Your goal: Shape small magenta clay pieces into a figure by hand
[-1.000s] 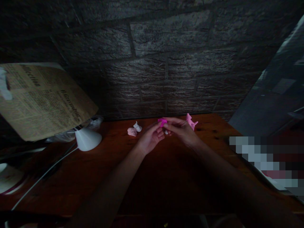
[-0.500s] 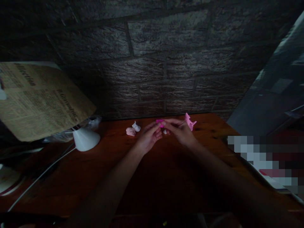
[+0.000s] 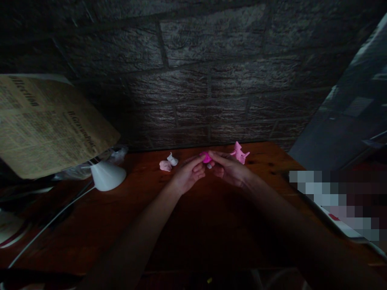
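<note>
Between my two hands is a small lump of bright magenta modelling clay (image 3: pixel 207 157). My left hand (image 3: pixel 190 173) pinches it from the left, thumb and fingers closed. From the right, my right hand (image 3: pixel 229 167) grips the same lump in its fingertips. A small whitish piece (image 3: pixel 209 165) shows just below the lump; whether it lies on the table or touches the fingers I cannot tell. Behind my right hand stands a light pink clay figure (image 3: pixel 240 154) with pointed projections. Left of my hands lie a pale pink clay lump (image 3: pixel 165 165) and a white clay piece (image 3: pixel 172 159), side by side.
The wooden table (image 3: pixel 99 225) meets a dark brick wall (image 3: pixel 181 88). At left stands a lamp with a printed paper shade (image 3: pixel 51 125), white base (image 3: pixel 108 177) and cord (image 3: pixel 51 223). Clear plastic (image 3: pixel 120 155) lies behind it. A grey panel (image 3: pixel 335 121) rises at right.
My fingers have shifted around the magenta clay, and my right hand's fingers are more curled. More of the light pink figure shows behind that hand. The view has moved slightly.
</note>
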The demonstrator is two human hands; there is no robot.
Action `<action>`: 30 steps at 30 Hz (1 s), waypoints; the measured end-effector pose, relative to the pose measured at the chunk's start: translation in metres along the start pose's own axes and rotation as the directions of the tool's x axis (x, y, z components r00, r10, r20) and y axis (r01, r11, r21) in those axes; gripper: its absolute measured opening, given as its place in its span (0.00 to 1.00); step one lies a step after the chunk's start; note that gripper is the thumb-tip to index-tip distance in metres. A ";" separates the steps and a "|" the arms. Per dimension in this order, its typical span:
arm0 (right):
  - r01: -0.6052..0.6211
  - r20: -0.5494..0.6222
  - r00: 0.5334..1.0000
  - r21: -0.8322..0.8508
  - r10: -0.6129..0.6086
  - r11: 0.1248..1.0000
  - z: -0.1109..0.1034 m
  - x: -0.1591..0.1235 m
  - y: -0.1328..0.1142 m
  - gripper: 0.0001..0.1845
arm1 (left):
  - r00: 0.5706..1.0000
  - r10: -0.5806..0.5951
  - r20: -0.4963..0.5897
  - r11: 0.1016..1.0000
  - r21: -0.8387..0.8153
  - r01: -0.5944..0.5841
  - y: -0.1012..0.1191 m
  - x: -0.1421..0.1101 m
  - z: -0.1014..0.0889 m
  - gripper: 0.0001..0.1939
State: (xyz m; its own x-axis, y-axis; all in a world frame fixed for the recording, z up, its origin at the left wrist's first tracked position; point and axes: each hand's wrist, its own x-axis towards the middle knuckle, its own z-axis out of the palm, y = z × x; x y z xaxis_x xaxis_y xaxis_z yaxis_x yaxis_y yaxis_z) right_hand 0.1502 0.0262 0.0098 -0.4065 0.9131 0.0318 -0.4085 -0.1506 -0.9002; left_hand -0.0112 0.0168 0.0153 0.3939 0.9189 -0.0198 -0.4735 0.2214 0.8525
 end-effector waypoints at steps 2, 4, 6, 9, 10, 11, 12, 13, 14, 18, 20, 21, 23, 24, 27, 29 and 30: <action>-0.046 0.053 0.998 0.025 0.044 0.999 0.001 -0.001 -0.001 0.16 | 1.000 0.009 0.018 1.000 0.028 -0.009 0.001 -0.001 -0.002 0.13; -0.070 0.069 0.995 0.026 0.068 0.997 0.002 -0.002 -0.001 0.17 | 0.999 0.022 0.028 0.999 0.043 -0.024 0.002 -0.002 -0.003 0.12; -0.069 0.048 0.997 0.035 0.067 0.997 0.003 -0.002 -0.001 0.18 | 0.999 0.032 0.023 0.999 0.034 -0.032 0.002 -0.001 -0.002 0.12; -0.045 -0.011 0.999 0.048 0.045 0.998 0.003 -0.001 -0.001 0.18 | 0.999 0.041 -0.027 0.999 -0.007 -0.041 0.000 0.001 0.000 0.11; -0.042 -0.026 0.999 0.043 0.043 0.998 0.003 -0.001 -0.001 0.18 | 0.998 0.039 -0.048 0.999 -0.013 -0.040 -0.001 0.002 0.001 0.11; -0.045 -0.036 0.998 0.036 0.046 0.998 0.002 -0.001 -0.001 0.19 | 0.997 0.036 -0.066 0.999 -0.013 -0.037 -0.002 0.003 0.001 0.11; -0.050 -0.040 0.998 0.029 0.051 0.998 0.001 0.000 -0.001 0.19 | 0.997 0.032 -0.076 0.999 -0.008 -0.033 -0.002 0.003 0.002 0.11; -0.054 -0.040 0.998 0.025 0.055 0.998 0.001 0.000 -0.001 0.19 | 0.996 0.028 -0.079 1.000 0.000 -0.028 -0.003 0.003 0.002 0.11; -0.055 -0.035 0.998 0.024 0.056 0.998 0.000 0.000 0.000 0.18 | 0.997 0.025 -0.076 1.000 0.008 -0.025 -0.003 0.003 0.002 0.11; -0.028 -0.007 1.000 0.016 0.028 0.999 -0.002 0.001 0.005 0.17 | 0.998 0.028 -0.058 0.999 0.034 -0.026 -0.006 0.003 -0.003 0.10; -0.013 -0.024 1.000 -0.019 0.013 1.000 -0.002 0.002 0.007 0.18 | 0.997 0.031 -0.066 0.998 0.048 -0.028 -0.008 0.003 -0.006 0.09; -0.007 -0.037 0.999 -0.047 0.006 0.999 -0.002 0.002 0.008 0.18 | 0.997 0.030 -0.070 0.998 0.051 -0.027 -0.008 0.004 -0.007 0.09; 0.010 -0.057 0.998 -0.103 -0.016 0.995 -0.002 0.003 0.009 0.19 | 0.997 0.029 -0.065 0.999 0.038 -0.026 -0.009 0.005 -0.007 0.10; 0.021 -0.058 0.998 -0.124 -0.028 0.992 -0.001 0.003 0.008 0.20 | 0.998 0.027 -0.055 0.999 0.024 -0.026 -0.009 0.005 -0.007 0.10; 0.053 -0.045 0.997 -0.145 -0.060 0.988 0.000 0.002 0.007 0.21 | 0.999 0.021 -0.027 1.000 -0.013 -0.021 -0.009 0.005 -0.004 0.10; 0.055 -0.043 0.997 -0.154 -0.062 0.986 0.001 0.001 0.005 0.21 | 1.000 0.016 -0.025 1.000 -0.019 -0.017 -0.009 0.005 -0.004 0.10; 0.053 -0.046 0.997 -0.168 -0.062 0.984 0.001 0.000 0.005 0.20 | 1.000 0.014 -0.026 1.000 -0.019 -0.014 -0.009 0.004 -0.004 0.10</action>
State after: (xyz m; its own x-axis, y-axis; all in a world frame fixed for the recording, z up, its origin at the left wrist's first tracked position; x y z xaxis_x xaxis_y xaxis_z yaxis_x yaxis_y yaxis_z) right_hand 0.1471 0.0255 0.0061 -0.3424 0.9372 0.0671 -0.2868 -0.0362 -0.9573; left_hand -0.0082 0.0202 0.0051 0.3668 0.9301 -0.0214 -0.4941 0.2143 0.8426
